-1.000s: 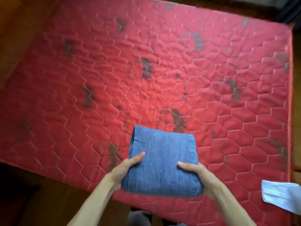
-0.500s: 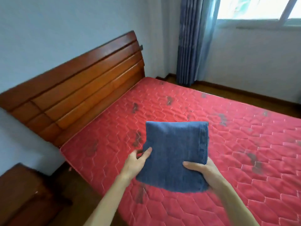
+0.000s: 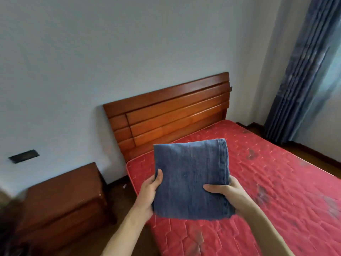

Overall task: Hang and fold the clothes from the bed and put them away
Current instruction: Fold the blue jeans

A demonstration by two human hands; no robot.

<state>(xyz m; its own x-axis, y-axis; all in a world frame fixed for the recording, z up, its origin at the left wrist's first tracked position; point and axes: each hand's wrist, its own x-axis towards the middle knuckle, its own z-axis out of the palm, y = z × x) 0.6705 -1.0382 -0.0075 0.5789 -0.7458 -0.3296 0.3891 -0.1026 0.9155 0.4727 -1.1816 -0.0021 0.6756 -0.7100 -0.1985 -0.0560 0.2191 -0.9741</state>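
Hands both hold the folded denim [image 3: 190, 178]. Left hand [image 3: 150, 189] grips its left edge, thumb on top, fingers curled under, out of sight. Right hand [image 3: 227, 194] clamps the lower right edge, thumb across the top, fingers hidden beneath. Denim is in the air at frame centre, above the near corner of the red mattress [image 3: 276, 182], touching only the hands. Headboard [image 3: 166, 115] is at 12 o'clock from the bundle, nightstand [image 3: 60, 196] at 8, curtain [image 3: 304, 71] at 2.

Likely risk: both grips sit on the near half, so the far half could droop and the layers slide open if the hands tilt or one lets go. The frayed near edge looks loosest.

Long axis runs roughly 6 to 12, leaning toward 1. Stitched seam edge faces 3, and the far short edge points at the headboard. No storage spot in view.
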